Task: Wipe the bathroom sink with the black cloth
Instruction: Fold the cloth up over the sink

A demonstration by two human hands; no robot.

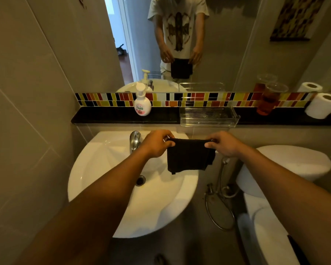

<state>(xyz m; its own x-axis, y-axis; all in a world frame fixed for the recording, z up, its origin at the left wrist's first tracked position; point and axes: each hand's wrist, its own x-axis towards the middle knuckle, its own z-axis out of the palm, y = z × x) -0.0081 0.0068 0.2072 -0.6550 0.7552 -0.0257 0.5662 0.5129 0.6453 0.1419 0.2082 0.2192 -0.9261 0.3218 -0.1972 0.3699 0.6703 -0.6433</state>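
A black cloth (189, 156) hangs folded in the air over the right rim of the white sink (96, 161). My left hand (157, 143) pinches its top left corner and my right hand (224, 143) pinches its top right corner, stretching the top edge between them. The chrome tap (134, 140) stands at the back of the basin, just left of my left hand. The drain (140, 180) lies in the bowl below my left forearm. The mirror above shows the same cloth held in both hands.
A black ledge (107, 116) behind the sink carries a soap pump bottle (142, 103), a clear plastic tray (208, 115), a cup of red liquid (268, 101) and a toilet roll (322, 105). A toilet (294, 163) and spray hose (221, 188) stand at right.
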